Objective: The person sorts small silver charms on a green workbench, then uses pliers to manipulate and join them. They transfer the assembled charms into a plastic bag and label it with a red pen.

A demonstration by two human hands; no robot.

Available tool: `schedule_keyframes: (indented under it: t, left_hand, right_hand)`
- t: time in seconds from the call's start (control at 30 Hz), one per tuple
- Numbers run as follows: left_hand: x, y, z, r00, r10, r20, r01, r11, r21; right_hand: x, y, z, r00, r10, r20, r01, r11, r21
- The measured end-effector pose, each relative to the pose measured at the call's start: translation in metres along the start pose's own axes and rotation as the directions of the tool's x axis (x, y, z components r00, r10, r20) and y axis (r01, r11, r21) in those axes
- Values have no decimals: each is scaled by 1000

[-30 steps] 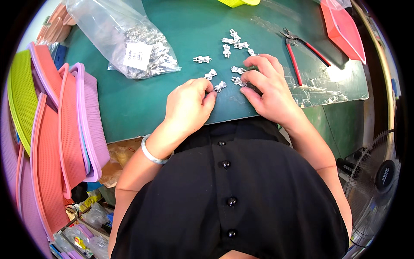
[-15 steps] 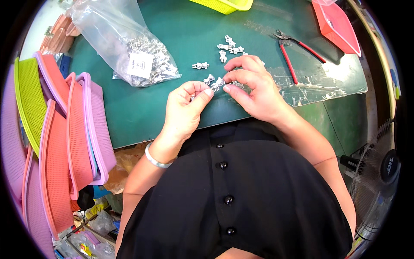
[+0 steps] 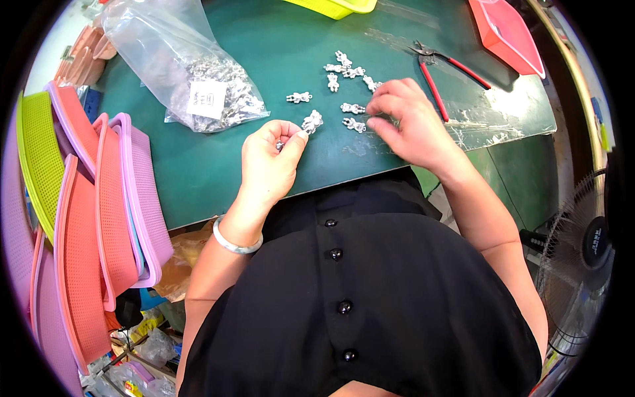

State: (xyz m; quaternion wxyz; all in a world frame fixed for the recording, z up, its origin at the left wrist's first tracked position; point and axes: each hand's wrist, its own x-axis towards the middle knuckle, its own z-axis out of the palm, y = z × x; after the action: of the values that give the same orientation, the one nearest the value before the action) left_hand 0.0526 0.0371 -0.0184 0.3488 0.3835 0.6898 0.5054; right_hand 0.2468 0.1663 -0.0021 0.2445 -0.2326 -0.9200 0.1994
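My left hand (image 3: 268, 159) is closed, pinching a small silver figure-shaped charm (image 3: 312, 122) between thumb and index finger. Another bit of silver metal (image 3: 280, 145) peeks out among its curled fingers. To the right, my right hand (image 3: 413, 126) hovers at the table with thumb and bent fingers apart, nothing visible between them. Just left of its fingertips lie an upper charm (image 3: 352, 108) and a lower charm (image 3: 354, 124). Farther back is a loose cluster of several like charms (image 3: 345, 69), and a single charm (image 3: 299, 97) lies off to the left.
On the green table (image 3: 264, 33) lies a clear plastic bag (image 3: 228, 109) full of silver charms. Red-handled cutting pliers (image 3: 433, 86) rest behind my right hand, near a red tray (image 3: 509, 40). A yellow-green basket (image 3: 337, 6) is at the back. Stacked baskets (image 3: 142, 198) stand left; a fan (image 3: 575, 258) stands right.
My hands have moved apart; the right has drawn away to the right. The left now holds the charm up alone, and two charms by my right fingers are in plain sight.
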Motion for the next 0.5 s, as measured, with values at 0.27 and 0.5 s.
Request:
schedule_keyframes:
  t: [0.27, 0.5]
  left_hand:
    - [1, 8, 5, 995, 55, 81, -82, 918, 388]
    - [-2, 18, 7, 990, 30, 135, -93, 869, 486]
  right_hand:
    - [-8, -7, 16, 997, 63, -32, -63, 998, 16]
    - [-10, -2, 23, 999, -14, -51, 15, 999, 33]
